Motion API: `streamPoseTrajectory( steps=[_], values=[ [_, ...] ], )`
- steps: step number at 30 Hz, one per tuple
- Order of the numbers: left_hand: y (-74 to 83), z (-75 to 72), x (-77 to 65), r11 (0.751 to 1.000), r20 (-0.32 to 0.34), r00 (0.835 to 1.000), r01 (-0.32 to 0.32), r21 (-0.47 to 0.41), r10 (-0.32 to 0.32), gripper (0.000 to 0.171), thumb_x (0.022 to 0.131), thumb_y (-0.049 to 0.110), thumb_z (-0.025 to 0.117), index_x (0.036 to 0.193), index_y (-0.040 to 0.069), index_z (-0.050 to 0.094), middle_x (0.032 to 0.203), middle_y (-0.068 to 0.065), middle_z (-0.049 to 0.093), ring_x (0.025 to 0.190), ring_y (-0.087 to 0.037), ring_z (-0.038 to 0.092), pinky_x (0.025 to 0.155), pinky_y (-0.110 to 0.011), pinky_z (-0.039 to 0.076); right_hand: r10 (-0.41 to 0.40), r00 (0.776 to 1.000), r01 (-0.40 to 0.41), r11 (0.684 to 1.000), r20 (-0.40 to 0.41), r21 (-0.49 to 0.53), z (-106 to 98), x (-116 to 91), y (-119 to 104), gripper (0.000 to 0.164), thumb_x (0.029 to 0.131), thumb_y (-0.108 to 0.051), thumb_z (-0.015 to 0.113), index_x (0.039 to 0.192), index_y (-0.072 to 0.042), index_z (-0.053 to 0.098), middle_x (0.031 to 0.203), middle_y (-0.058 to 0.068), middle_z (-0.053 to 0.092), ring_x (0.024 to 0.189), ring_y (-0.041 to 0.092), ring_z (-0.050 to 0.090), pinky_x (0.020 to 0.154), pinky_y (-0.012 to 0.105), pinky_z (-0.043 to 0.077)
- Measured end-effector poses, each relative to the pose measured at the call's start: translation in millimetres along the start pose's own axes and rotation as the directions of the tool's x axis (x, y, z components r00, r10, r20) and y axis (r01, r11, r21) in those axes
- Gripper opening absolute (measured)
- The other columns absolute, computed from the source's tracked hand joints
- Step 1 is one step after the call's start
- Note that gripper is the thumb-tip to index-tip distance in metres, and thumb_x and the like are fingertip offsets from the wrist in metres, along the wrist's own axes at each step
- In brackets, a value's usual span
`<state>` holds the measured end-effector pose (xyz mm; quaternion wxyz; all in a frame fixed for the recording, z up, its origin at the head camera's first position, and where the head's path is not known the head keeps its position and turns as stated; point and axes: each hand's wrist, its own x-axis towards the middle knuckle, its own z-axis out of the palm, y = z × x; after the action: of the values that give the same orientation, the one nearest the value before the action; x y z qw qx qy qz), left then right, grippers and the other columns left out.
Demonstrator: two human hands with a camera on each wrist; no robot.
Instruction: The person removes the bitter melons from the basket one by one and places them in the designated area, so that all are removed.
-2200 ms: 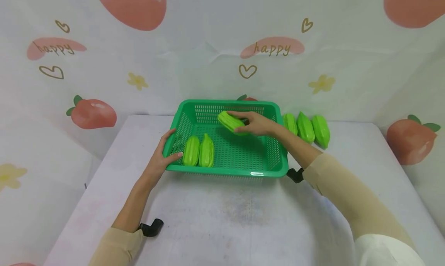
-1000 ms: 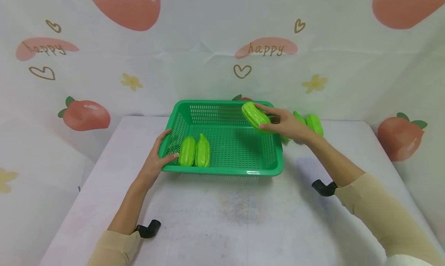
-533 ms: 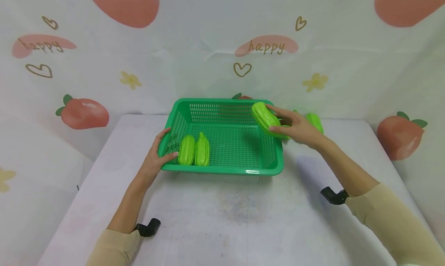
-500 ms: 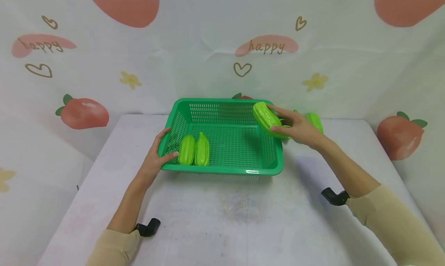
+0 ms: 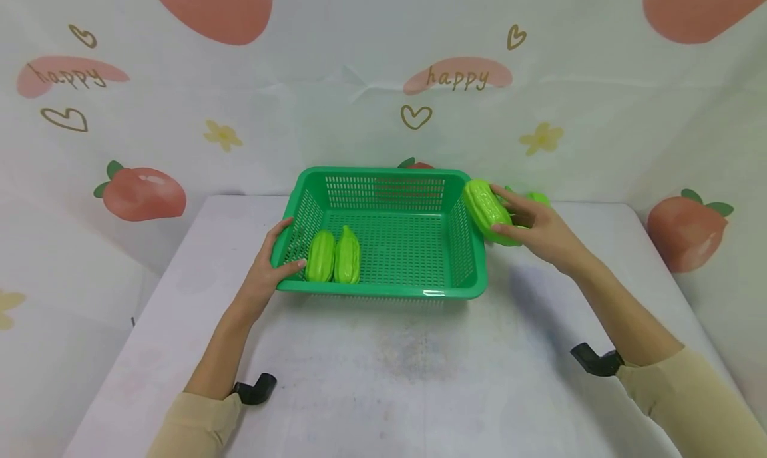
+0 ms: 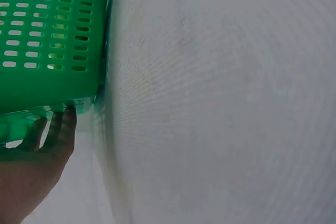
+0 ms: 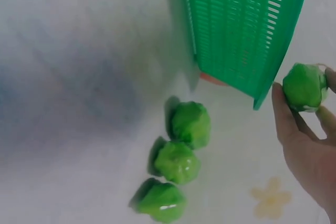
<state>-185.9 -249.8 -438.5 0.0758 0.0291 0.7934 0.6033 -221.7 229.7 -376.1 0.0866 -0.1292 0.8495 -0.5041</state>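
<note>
A green slotted plastic basket (image 5: 383,290) sits on the table, its left rim gripped by my left hand (image 5: 262,277), thumb over the inside and fingers along the outside. Inside, near that thumb, two bright green ridged bitter melons (image 5: 347,257) lie side by side. My right hand (image 5: 542,231) holds another bitter melon (image 5: 484,208) between thumb and fingers, raised at the basket's right rim. In the right wrist view this held melon (image 7: 303,87) shows end-on, higher than the tabletop and just outside the basket wall (image 7: 231,30).
Three more bitter melons (image 7: 177,162) stand in a row on the table right of the basket, mostly covered by my right hand in the head view. A printed cloth backdrop (image 5: 335,112) rises behind the table (image 5: 383,391). Black wrist mounts (image 5: 256,390) stick out near the sleeves.
My right hand has carried the bitter melon rightward from over the basket's middle to its right rim. My left hand stays on the rim, and the two melons inside lie as before.
</note>
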Motion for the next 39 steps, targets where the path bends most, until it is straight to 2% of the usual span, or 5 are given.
streamPoseTrajectory(
  steps=[7, 13, 22, 30, 39],
  values=[
    [0.6, 0.4, -0.7, 1.000, -0.002, 1.000, -0.003, 0.004, 0.003, 0.082, 0.096, 0.019, 0.063, 0.159, 0.035, 0.014, 0.164, -0.005, 0.008, 0.145, -0.033, 0.015, 0.111, -0.060, 0.016, 0.024, 0.999, -0.025, 1.000, -0.039, -0.019, -2, -14, 7, 0.069, 0.096, -0.028, 0.068, 0.155, -0.034, 0.033, 0.139, 0.020, 0.053, 0.121, 0.031, 0.056, 0.080, 0.019, 0.049],
    [0.4, 0.2, -0.3, 1.000, -0.004, 1.000, -0.001, 0.003, 0.001, 0.082, 0.095, 0.020, 0.064, 0.159, 0.036, 0.014, 0.164, -0.004, 0.008, 0.144, -0.032, 0.016, 0.111, -0.060, 0.016, 0.033, 0.998, -0.034, 0.999, -0.045, -0.020, -1, -24, 17, 0.070, 0.096, -0.029, 0.068, 0.156, -0.033, 0.032, 0.139, 0.021, 0.054, 0.116, 0.016, 0.056, 0.080, 0.018, 0.049],
    [0.5, 0.0, 0.0, 1.000, -0.002, 1.000, 0.001, 0.003, -0.001, 0.083, 0.095, 0.022, 0.065, 0.159, 0.035, 0.013, 0.164, -0.005, 0.007, 0.144, -0.034, 0.015, 0.111, -0.060, 0.016, 0.102, 0.994, -0.105, 0.993, -0.043, -0.057, 4, -40, 29, 0.070, 0.097, -0.034, 0.066, 0.157, -0.033, 0.030, 0.138, 0.020, 0.055, 0.129, 0.033, 0.049, 0.082, 0.016, 0.045],
    [0.1, 1.7, -1.1, 1.000, -0.005, 1.000, -0.002, -0.007, 0.002, 0.083, 0.096, 0.018, 0.064, 0.159, 0.036, 0.014, 0.165, -0.003, 0.007, 0.146, -0.033, 0.013, 0.112, -0.060, 0.013, 0.156, 0.987, -0.160, 0.983, -0.042, -0.089, 12, -51, 47, 0.073, 0.096, -0.039, 0.066, 0.158, -0.031, 0.028, 0.139, 0.023, 0.054, 0.132, 0.037, 0.048, 0.097, 0.052, 0.043],
    [0.1, 0.6, -1.8, 1.000, -0.008, 1.000, 0.004, 0.008, -0.004, 0.083, 0.095, 0.023, 0.065, 0.159, 0.036, 0.013, 0.164, -0.005, 0.008, 0.144, -0.033, 0.015, 0.111, -0.060, 0.016, 0.182, 0.982, -0.186, 0.980, -0.058, -0.074, 22, -61, 57, 0.075, 0.095, -0.040, 0.067, 0.158, -0.028, 0.028, 0.140, 0.024, 0.053, 0.131, 0.037, 0.049, 0.086, 0.021, 0.046]
  ],
)
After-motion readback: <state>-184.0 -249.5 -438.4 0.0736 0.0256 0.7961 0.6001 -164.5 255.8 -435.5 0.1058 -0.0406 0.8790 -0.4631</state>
